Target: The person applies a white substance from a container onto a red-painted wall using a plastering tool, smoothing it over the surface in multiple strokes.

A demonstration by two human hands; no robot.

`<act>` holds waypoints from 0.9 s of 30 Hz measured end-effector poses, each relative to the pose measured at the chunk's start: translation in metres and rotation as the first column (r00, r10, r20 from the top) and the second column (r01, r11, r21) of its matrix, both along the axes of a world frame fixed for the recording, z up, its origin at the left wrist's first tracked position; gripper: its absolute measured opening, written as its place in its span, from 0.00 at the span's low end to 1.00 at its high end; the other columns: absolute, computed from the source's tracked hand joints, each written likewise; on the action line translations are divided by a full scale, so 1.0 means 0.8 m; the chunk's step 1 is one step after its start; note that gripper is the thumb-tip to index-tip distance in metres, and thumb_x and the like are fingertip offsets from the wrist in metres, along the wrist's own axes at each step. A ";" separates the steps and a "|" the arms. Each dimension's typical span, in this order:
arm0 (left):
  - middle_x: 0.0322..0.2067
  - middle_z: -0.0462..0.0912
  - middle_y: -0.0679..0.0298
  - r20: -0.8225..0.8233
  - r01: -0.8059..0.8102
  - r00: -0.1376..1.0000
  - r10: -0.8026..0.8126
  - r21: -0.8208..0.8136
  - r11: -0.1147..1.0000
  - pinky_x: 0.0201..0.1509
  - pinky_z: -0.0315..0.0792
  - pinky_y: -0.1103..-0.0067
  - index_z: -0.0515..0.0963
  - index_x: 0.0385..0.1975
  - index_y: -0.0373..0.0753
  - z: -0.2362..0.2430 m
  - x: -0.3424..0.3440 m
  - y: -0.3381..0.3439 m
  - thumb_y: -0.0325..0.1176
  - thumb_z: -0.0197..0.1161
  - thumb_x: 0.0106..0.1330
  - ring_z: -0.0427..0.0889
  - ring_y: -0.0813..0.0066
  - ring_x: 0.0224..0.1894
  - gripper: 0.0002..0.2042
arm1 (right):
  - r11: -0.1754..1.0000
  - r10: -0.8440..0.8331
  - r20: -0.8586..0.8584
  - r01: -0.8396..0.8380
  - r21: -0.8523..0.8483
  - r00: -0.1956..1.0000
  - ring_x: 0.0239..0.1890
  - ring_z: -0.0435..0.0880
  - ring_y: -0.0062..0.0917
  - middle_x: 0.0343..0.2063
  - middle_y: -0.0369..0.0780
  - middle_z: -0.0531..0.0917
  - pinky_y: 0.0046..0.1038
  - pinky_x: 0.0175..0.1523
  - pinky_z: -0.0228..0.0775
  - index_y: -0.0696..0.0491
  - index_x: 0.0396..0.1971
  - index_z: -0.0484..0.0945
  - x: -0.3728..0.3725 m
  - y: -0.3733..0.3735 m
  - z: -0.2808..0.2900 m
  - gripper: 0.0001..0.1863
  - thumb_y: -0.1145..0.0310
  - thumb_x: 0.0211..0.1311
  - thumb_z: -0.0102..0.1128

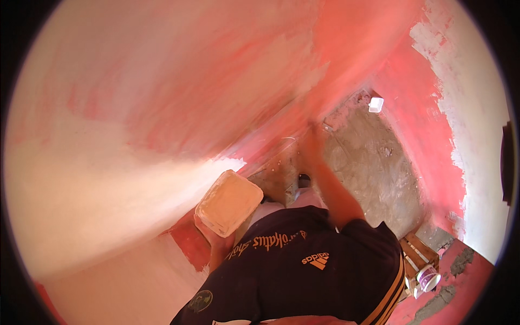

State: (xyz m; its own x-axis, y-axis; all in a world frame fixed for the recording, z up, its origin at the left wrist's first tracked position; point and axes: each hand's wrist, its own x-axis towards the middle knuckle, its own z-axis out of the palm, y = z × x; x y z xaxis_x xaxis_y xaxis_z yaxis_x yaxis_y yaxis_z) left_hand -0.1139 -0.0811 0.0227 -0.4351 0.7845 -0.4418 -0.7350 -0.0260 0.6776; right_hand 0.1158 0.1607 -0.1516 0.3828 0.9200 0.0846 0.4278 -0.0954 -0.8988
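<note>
A rectangular tub (230, 201) with rounded corners and a pale, cream-coloured inside is held in front of my body on the left. My left hand (218, 238) is closed on its near side, the fingers partly hidden beneath it. My right arm reaches forward and down to the lower part of the red-and-white wall (238, 92). At its end my right hand (310, 145) is smeared by motion close to the wall's foot. Whether it holds a tool cannot be made out. White coating covers the wall on the left, with streaky red showing above and to the right.
A small white container (376, 104) lies by the far corner of the worn grey floor (368, 157). To the right stands another red wall (428, 114) with a ragged white upper part. Behind me at the right, a wooden crate (420, 252) sits beside a white-and-purple tub (428, 278).
</note>
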 end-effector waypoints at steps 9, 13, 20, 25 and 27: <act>0.60 0.71 0.60 -0.031 -0.076 0.997 0.076 -0.008 0.997 0.65 0.67 0.67 0.65 0.62 0.40 -0.013 0.021 0.004 0.62 0.37 0.72 0.71 0.65 0.62 0.33 | 0.932 0.277 -0.115 -0.237 0.273 0.954 0.44 0.80 0.37 0.41 0.49 0.82 0.38 0.52 0.71 0.60 0.51 0.77 -0.056 0.008 -0.006 0.17 0.66 0.71 0.48; 0.61 0.71 0.61 -0.102 -0.031 0.994 0.030 -0.009 0.999 0.66 0.66 0.66 0.65 0.63 0.41 -0.001 0.013 0.005 0.61 0.36 0.72 0.71 0.64 0.62 0.32 | 0.848 0.503 -0.089 -0.471 0.244 0.860 0.46 0.81 0.41 0.42 0.50 0.82 0.41 0.54 0.71 0.59 0.53 0.76 -0.083 -0.080 -0.005 0.20 0.61 0.74 0.43; 0.56 0.74 0.62 -0.068 0.007 0.998 -0.010 -0.033 0.999 0.63 0.69 0.66 0.67 0.60 0.40 0.002 -0.032 -0.016 0.58 0.38 0.74 0.75 0.67 0.57 0.29 | 0.927 -0.180 -0.372 0.284 0.247 0.911 0.38 0.80 0.26 0.33 0.44 0.83 0.27 0.45 0.72 0.62 0.42 0.81 0.062 0.124 -0.002 0.13 0.71 0.70 0.50; 0.53 0.76 0.61 -0.431 0.193 0.873 -0.227 -0.123 0.974 0.55 0.76 0.69 0.68 0.58 0.37 -0.017 -0.079 -0.034 0.53 0.44 0.75 0.78 0.69 0.52 0.26 | 0.981 -0.028 -0.189 0.063 0.182 0.982 0.41 0.80 0.28 0.38 0.45 0.83 0.30 0.48 0.72 0.60 0.50 0.78 -0.089 0.034 -0.050 0.15 0.70 0.69 0.51; 0.52 0.76 0.62 -0.383 0.157 0.906 -0.179 -0.088 0.984 0.50 0.77 0.73 0.68 0.57 0.35 -0.001 -0.072 -0.035 0.48 0.48 0.75 0.79 0.72 0.49 0.23 | 0.979 0.137 -0.143 -0.113 0.168 0.980 0.42 0.79 0.29 0.39 0.45 0.82 0.31 0.49 0.71 0.59 0.53 0.76 -0.173 -0.075 -0.070 0.16 0.70 0.68 0.52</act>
State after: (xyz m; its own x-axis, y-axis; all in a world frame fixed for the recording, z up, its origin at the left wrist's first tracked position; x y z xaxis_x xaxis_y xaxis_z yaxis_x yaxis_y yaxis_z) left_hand -0.1712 -0.1093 0.0215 -0.4441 0.8410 -0.3089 -0.4045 0.1194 0.9067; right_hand -0.0225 0.1003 -0.2075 0.2854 0.9410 0.1819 0.2832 0.0985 -0.9540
